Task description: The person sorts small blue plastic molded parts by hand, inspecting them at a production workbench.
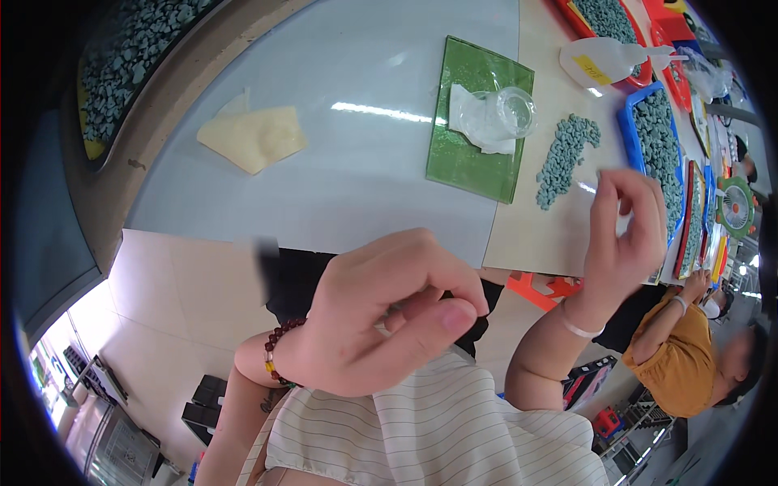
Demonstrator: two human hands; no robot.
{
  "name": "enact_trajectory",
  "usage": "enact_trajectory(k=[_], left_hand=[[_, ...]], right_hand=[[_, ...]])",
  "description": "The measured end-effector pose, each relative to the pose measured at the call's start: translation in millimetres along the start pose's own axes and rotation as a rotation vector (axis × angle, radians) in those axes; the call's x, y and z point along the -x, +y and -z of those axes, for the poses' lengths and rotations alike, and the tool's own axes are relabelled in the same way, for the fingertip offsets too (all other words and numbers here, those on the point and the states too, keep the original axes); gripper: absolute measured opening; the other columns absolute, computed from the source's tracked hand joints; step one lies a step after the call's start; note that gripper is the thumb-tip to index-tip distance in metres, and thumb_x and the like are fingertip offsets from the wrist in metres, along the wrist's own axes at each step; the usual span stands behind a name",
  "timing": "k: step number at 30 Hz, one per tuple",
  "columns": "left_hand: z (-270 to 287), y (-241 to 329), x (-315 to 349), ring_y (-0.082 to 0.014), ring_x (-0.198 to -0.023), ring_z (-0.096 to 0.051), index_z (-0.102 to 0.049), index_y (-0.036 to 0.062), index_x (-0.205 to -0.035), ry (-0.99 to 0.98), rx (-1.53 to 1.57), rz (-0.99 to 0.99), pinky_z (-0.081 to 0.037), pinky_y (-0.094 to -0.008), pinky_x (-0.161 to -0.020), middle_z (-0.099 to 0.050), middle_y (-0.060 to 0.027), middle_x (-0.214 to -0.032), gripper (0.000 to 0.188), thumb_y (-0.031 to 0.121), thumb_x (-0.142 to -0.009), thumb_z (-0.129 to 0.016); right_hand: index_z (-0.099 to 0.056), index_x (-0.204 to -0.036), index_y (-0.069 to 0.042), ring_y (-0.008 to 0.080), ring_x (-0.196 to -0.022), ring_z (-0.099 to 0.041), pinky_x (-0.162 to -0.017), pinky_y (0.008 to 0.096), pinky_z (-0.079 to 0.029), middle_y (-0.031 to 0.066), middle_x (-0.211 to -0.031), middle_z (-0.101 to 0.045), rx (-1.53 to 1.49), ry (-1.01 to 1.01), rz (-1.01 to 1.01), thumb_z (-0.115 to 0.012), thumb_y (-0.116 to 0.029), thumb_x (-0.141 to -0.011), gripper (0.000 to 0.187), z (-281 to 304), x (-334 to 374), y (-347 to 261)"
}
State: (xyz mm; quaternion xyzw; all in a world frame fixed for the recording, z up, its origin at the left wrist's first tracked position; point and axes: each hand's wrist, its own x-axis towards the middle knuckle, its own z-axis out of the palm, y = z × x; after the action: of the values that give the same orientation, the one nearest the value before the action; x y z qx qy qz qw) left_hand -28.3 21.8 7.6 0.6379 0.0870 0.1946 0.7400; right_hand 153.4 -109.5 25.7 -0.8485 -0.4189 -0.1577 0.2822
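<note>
My left hand (389, 316) is raised in front of my body near the table's front edge, its fingers curled and the thumb laid against the index finger. Whatever may be in that pinch is hidden. To the right, my right hand (626, 235) pinches thumb and index finger together just off a loose pile of grey-green stone chips (559, 166); a tiny dark speck shows at the tips, too small to name. A green mat (470, 174) lies left of the pile. On it rest a crumpled white tissue (474, 121) and a small clear round cup (519, 113).
A beige cloth (255, 138) lies on the grey table surface (365, 170). A white squeeze bottle (600, 61) stands at the back right. Blue (626, 125) and red trays of chips line the right side. A co-worker in a mustard shirt (677, 360) sits to the right.
</note>
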Motion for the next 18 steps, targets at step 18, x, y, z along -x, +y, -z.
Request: enact_trajectory(k=[18], left_hand=[[1,2,2,-0.0168,-0.052,-0.044,-0.058,-0.0020,-0.092,-0.039,-0.294,-0.166,-0.036,-0.0261,-0.044,-0.048,-0.0071,-0.067,0.020,-0.007,-0.073,-0.057]], right_hand=[[-0.061,-0.067,-0.004,0.0166,-0.053,-0.047,-0.046,0.0245,-0.034,0.0052,-0.063,-0.053,-0.554,-0.037,0.260,-0.070,-0.006,-0.059,0.012,-8,29,-64]])
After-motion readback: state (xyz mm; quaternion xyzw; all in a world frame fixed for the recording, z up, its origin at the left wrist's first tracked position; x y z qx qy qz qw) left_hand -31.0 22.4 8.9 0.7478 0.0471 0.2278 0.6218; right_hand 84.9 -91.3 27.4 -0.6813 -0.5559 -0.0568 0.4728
